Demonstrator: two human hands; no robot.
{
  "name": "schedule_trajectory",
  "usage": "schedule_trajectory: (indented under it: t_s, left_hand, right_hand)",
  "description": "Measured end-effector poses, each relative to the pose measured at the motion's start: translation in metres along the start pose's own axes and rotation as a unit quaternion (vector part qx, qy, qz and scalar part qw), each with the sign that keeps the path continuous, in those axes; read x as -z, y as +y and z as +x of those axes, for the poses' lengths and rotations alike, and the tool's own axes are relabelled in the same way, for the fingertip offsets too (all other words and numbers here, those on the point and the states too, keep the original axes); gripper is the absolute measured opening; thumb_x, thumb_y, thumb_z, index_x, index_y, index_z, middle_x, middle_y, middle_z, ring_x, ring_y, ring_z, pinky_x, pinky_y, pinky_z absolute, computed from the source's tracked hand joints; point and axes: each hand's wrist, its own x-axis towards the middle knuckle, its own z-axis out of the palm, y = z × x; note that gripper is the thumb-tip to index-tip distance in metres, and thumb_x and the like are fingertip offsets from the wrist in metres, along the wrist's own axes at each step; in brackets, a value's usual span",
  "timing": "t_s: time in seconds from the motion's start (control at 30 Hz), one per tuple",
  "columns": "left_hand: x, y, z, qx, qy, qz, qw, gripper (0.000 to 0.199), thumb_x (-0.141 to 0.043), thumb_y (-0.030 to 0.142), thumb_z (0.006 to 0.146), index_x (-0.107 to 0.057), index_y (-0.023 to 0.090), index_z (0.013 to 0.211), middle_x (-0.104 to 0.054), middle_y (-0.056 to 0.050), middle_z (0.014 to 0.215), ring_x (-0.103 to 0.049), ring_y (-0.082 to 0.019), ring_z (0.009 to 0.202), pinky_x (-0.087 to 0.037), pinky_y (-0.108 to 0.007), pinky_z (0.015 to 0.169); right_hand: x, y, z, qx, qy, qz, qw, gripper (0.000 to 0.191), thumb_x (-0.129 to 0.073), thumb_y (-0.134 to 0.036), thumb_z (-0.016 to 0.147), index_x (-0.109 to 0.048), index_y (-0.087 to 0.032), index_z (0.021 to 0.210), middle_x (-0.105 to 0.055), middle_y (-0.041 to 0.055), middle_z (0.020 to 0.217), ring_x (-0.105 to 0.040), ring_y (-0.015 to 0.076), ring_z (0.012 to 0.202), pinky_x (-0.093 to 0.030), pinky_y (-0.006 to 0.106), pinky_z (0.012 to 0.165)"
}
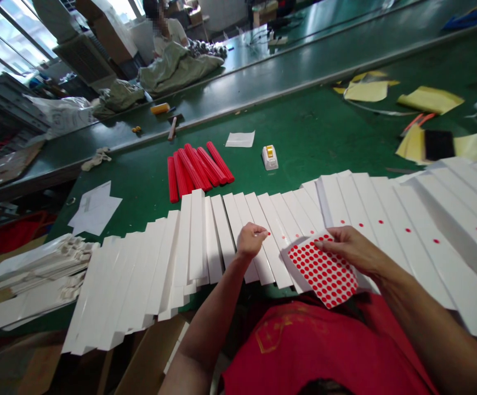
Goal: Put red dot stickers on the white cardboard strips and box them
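Right hand (347, 248) grasps red dot sticker sheet (323, 269); left hand (250, 240) pinched, any held item too small to tell, above fanned white strips (226, 225).

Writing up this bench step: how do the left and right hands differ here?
The left hand is pinched closed over a white strip; the right hand lies flatter. The right hand holds a red-dot sticker sheet; the left hand holds no sheet. Both are bare, above the strips.
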Motion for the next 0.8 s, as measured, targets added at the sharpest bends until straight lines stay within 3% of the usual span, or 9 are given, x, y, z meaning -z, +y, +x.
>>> schedule_trajectory:
  t_s: [0.17,0.4,0.63,0.8]
  left_hand:
    - [0.003,-0.007,0.005,0.025,0.008,0.123,0.992,0.012,-0.063,0.027,0.078,-0.073,0.022,0.077,-0.065,-0.001,0.092,-0.057,-0.017,0.093,-0.045,-0.031,0.086]
    - [-0.01,-0.003,0.0,0.024,0.02,0.19,0.981,0.012,-0.061,0.028,0.08,-0.073,0.025,0.077,-0.063,-0.005,0.099,-0.053,-0.025,0.102,-0.041,-0.044,0.089]
    - [-0.016,-0.003,-0.003,0.005,0.023,0.24,0.971,0.012,-0.061,0.026,0.082,-0.072,0.025,0.076,-0.06,-0.006,0.101,-0.049,-0.025,0.102,-0.039,-0.041,0.085]
    - [-0.022,-0.006,-0.013,-0.033,0.075,0.281,0.956,0.015,-0.066,0.034,0.082,-0.067,0.022,0.09,-0.059,-0.006,0.102,-0.048,-0.025,0.102,-0.037,-0.04,0.087]
  right_hand:
    - [0.001,0.003,0.0,-0.008,-0.008,0.003,1.0,0.037,-0.081,-0.045,0.06,-0.06,-0.016,0.066,-0.055,-0.0016,0.049,-0.045,0.0087,0.04,-0.029,0.02,0.039]
    - [0.003,0.006,0.001,-0.007,-0.012,0.003,1.0,0.036,-0.081,-0.044,0.061,-0.059,-0.016,0.066,-0.053,-0.0032,0.048,-0.044,0.0078,0.039,-0.029,0.019,0.039]
    - [0.0,0.0,0.001,-0.008,-0.004,-0.012,1.0,0.038,-0.079,-0.047,0.06,-0.056,-0.016,0.064,-0.051,-0.0035,0.047,-0.041,0.0073,0.038,-0.026,0.02,0.039]
    - [0.007,0.008,0.007,0.0,-0.012,-0.008,1.0,0.039,-0.078,-0.049,0.063,-0.058,-0.016,0.068,-0.053,-0.0024,0.05,-0.043,0.0087,0.041,-0.026,0.02,0.04]
